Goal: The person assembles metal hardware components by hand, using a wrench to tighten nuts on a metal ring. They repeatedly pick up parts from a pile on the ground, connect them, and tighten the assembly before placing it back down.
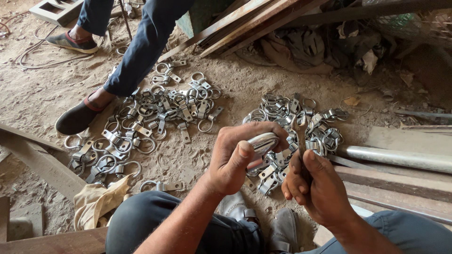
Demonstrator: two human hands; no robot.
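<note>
My left hand (235, 155) grips a shiny metal ring clamp (262, 142), thumb pressed on its near side. My right hand (318, 186) holds an open-ended spanner (300, 129) upright, its jaw just right of the clamp. Both hands hover over a heap of metal ring clamps (296, 124) on the sandy ground. A second, wider heap of ring clamps (146, 124) lies to the left. My knees in dark trousers frame the bottom of the view.
Another person's legs in blue trousers and dark shoes (77, 117) stand by the left heap. A steel pipe (400, 157) and wooden planks (395, 183) lie to the right. Rusty metal bars (245, 23) lean at the top. A cloth (96, 202) lies bottom left.
</note>
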